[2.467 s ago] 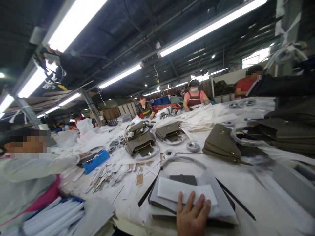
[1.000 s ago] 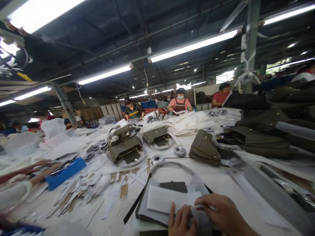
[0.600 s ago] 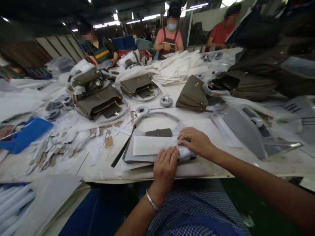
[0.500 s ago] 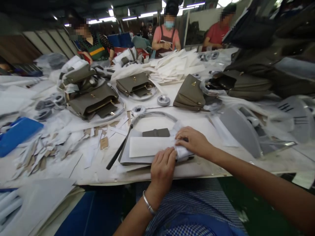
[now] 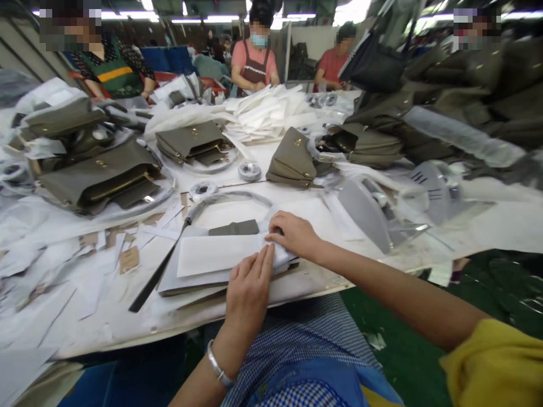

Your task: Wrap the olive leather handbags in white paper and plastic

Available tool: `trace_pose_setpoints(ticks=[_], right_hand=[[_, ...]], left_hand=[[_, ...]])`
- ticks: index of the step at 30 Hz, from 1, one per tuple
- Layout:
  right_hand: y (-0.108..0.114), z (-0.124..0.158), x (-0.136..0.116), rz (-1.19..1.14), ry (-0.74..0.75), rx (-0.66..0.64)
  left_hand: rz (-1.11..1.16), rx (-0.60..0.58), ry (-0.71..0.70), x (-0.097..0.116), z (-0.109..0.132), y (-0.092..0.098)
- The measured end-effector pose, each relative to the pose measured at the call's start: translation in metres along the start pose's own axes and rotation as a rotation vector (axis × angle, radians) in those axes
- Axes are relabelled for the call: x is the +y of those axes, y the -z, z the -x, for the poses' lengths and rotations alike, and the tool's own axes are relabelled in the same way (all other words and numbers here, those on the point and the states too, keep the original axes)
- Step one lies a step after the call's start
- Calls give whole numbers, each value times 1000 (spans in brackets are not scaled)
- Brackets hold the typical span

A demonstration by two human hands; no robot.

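Note:
An olive handbag [image 5: 169, 289], mostly covered by grey and white sheets, lies flat in front of me. Its plastic-wrapped handle [image 5: 237, 195] arches away from me and a dark strap [image 5: 155, 277] sticks out to the left. On top rests a white card strip [image 5: 212, 254]. My left hand [image 5: 249, 288] lies with fingers stretched over the strip's right end, pressing it. Just beyond, my right hand [image 5: 294, 233] has its fingers curled and pinched on crumpled white wrapping [image 5: 283, 258] at the bag's right side. The fingertips partly hide what they grip.
Olive handbags [image 5: 102, 175] stand at the left and middle, with a tilted one [image 5: 292, 161] further right. Coiled wrapped straps [image 5: 249, 171] and paper scraps [image 5: 89, 271] lie about. Grey panels [image 5: 365, 212] stand to the right. Co-workers sit across the table; a white sheet pile [image 5: 271, 113] lies before them.
The view has swung to the right, so everything sits further left in the picture. Both hands stay at the same part of the bag, with the left fingers slightly straighter.

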State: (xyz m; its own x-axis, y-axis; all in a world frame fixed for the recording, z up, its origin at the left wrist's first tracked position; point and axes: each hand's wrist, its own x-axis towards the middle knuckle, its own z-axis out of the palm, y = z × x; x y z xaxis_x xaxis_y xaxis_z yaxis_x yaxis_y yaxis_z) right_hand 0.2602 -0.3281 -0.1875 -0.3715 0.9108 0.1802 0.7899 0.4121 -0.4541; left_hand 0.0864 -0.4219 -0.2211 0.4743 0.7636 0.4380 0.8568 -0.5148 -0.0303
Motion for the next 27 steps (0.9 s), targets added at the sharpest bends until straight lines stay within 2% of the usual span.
trace_pose_setpoints(ticks=[3,6,8,10,11,13,15,16,22,27], right_hand=[[14,14,11,-38,108,28],[52,49,38,-42,125,140],[89,78,63,31,-13,265],[127,103,92,104,-240,368],[143,113,107,85,-363,386],[166,124,134,-116,-645,358],[177,126,152,-344,-844,269],[179,125,157,-429,-897,221],[183,109,162,-705,-980,74],[199,113,153,-831,-993,85]], left_hand=[[-25,32,-26,-2,0,-1],[-27,63,-53,-5,1,-6],[-22,79,-71,-7,2,-9],[-17,96,-85,-8,4,-10],[-16,104,-87,-9,4,-10],[-14,111,-94,-9,4,-10],[-13,113,-99,-8,4,-10],[-13,116,-99,-8,3,-10],[-26,146,-109,-9,3,-8],[-34,152,-103,-9,2,-8]])
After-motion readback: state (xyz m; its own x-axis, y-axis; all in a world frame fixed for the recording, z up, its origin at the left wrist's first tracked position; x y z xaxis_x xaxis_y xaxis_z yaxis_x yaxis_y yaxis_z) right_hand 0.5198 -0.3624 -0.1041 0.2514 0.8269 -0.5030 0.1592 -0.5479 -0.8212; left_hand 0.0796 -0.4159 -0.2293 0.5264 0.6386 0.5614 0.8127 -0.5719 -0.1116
